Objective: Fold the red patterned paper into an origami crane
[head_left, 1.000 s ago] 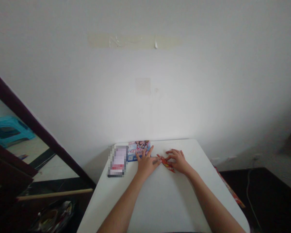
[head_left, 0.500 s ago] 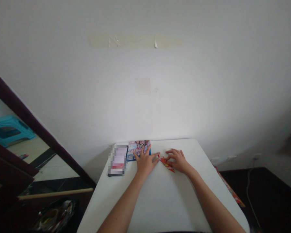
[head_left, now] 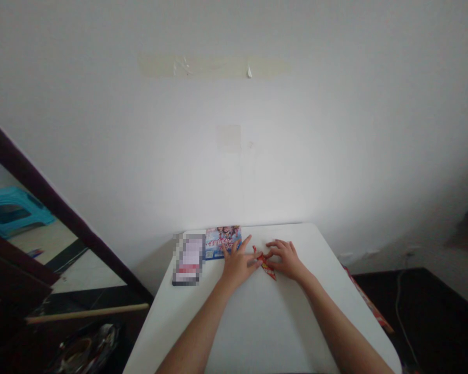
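A slim, pointed piece of red printed paper [head_left: 269, 272] lies on the white table between my hands. My left hand [head_left: 237, 264] has its thumb and index finger closed on the paper's left edge, while its other fingers spread over the table and the corner of a blue-and-pink printed booklet [head_left: 214, 244]. From the other side, my right hand [head_left: 286, 258] pinches the same paper, its fingers curled. Fingers cover the paper's middle, so its folds cannot be made out.
Left of the booklet lies a phone [head_left: 189, 259] with a blurred screen. The white table [head_left: 257, 327] meets the wall [head_left: 315, 130] at its far edge. A blue plastic stool [head_left: 19, 208] shows at the left, above a bag of clutter [head_left: 89, 348]. A cable [head_left: 400, 306] hangs at right.
My left hand has shifted right onto the paper and off most of the booklet. The paper has turned steeper and looks narrower. My right hand has moved only slightly.
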Motion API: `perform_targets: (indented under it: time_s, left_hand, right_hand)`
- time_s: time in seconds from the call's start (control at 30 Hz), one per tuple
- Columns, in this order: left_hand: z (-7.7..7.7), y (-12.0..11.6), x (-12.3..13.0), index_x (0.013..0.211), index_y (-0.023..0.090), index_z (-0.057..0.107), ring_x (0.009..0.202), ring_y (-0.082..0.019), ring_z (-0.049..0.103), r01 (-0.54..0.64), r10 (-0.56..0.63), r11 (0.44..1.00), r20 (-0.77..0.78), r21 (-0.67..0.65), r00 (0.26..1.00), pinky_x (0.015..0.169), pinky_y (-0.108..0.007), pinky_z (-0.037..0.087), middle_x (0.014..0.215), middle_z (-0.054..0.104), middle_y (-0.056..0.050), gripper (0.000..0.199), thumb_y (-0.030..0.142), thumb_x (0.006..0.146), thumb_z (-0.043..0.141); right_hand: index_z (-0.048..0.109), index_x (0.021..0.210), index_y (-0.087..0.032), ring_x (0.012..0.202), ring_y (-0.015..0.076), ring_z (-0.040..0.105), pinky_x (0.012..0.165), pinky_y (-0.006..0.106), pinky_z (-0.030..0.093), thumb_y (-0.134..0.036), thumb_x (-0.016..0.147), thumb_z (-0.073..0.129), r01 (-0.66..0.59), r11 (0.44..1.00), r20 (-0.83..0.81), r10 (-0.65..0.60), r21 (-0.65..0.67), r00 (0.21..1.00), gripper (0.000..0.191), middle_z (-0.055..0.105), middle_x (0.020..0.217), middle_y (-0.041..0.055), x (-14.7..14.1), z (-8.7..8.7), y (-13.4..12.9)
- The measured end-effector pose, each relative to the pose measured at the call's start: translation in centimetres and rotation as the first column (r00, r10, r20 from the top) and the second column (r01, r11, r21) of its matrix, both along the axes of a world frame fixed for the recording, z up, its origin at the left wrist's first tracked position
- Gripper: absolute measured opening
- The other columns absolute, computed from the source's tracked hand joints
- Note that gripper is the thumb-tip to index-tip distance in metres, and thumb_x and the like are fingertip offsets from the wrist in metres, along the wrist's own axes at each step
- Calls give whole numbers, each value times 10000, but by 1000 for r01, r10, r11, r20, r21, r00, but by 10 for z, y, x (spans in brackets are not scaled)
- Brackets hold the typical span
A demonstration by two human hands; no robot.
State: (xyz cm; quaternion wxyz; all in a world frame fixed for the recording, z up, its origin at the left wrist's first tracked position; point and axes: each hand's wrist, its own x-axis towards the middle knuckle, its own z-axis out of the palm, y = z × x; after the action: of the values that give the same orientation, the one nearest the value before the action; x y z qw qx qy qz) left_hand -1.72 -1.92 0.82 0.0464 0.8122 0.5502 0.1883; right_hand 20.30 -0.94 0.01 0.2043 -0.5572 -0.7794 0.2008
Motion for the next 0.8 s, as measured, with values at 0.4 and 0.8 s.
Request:
perform_targets:
  time_s: [0.4,0.8]
  left_hand:
    - [4,5,3,1166,563,689,1465,-421,303,-175,174,984,10,32,985,1124,-811,2,1594,409,66,313,631,889,562]
    - [-1,14,4,1211,565,661,1478,-422,277,-190,191,981,22,-25,981,1112,-816,18,1606,394,55,354,648,890,537]
  right_hand:
    - [751,991,-364,1456,291,322,1166,690,80,-408,859,680,-22,999,14,23,-35,1000,156,545,1446,8,2,1,2]
    - [744,947,-340,1402,297,376,1163,712,82,-393,853,686,70,997,33,-71,36,997,122,588,1372,17,-12,2,-4]
